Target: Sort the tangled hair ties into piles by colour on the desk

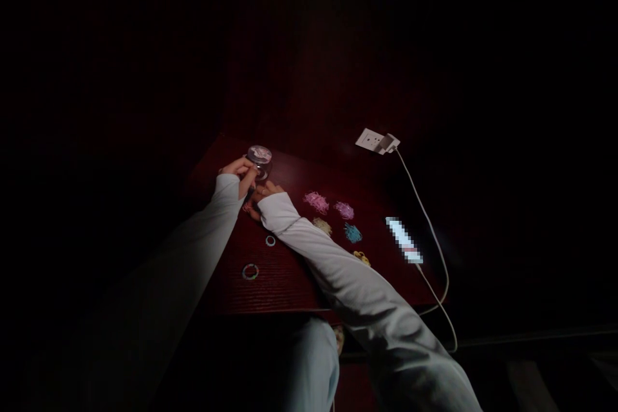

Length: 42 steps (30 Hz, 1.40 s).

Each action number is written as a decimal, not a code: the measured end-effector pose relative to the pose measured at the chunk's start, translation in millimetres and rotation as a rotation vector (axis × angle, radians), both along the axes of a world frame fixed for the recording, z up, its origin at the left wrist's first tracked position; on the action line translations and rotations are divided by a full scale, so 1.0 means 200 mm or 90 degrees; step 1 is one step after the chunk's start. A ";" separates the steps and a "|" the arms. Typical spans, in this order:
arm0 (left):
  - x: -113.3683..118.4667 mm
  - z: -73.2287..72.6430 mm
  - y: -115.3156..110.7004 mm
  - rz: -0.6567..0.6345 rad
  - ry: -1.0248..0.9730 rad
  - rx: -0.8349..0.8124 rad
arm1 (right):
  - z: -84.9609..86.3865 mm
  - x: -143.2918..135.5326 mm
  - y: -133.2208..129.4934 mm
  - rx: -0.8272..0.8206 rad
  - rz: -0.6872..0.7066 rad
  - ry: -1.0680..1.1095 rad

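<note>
My left hand (240, 169) is at the side of a small round container (259, 156) with a pale patterned top, its fingers bent against it. Just below and to the right, my right hand (262, 197) is near the container's base with curled fingers; pinkish strands (248, 208) show beside it. What its fingertips hold is too dark and small to make out. Nearer the front edge lie a small pale ring (270, 241) and a larger multicoloured ring (250, 271).
Right of my hands lie piles of pink (317, 201), purple (344, 210), cream (322, 226), teal (353, 233) and yellow (362, 258) small bands. A blurred-out phone (404, 240) with a white cable lies further right. A charger (389, 143) sits in a wall socket (369, 140).
</note>
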<state>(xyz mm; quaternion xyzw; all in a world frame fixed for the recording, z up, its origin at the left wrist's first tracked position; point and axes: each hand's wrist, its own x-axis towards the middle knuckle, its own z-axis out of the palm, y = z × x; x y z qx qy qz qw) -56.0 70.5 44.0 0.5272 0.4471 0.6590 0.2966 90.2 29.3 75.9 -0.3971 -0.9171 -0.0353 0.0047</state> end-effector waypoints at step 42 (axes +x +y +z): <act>0.04 -0.01 -0.17 -0.264 0.624 -0.051 | -0.09 0.37 -0.41 0.039 0.025 0.083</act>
